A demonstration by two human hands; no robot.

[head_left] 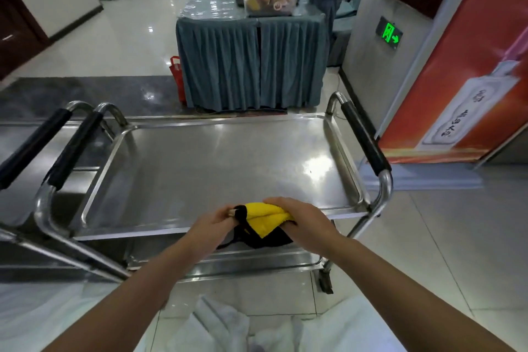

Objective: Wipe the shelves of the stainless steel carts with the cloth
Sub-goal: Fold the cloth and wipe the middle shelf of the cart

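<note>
Both hands hold the yellow cloth (267,216) over the cart's near edge: left hand (213,224) pinches a corner, right hand (297,216) grips it. I think she's folding; next, press it onto the top shelf (217,163).

both arms reach forward, left hand (213,223) and right hand (300,216) clenched.

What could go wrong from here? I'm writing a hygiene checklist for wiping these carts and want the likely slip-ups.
Both hands, left hand and right hand, are bunching the yellow cloth at the near edge of the top shelf; a wadded cloth may miss the corners. A black strap tangled with it could drag across the steel. The second cart sits close on the left, so its handles may block strokes.
</note>
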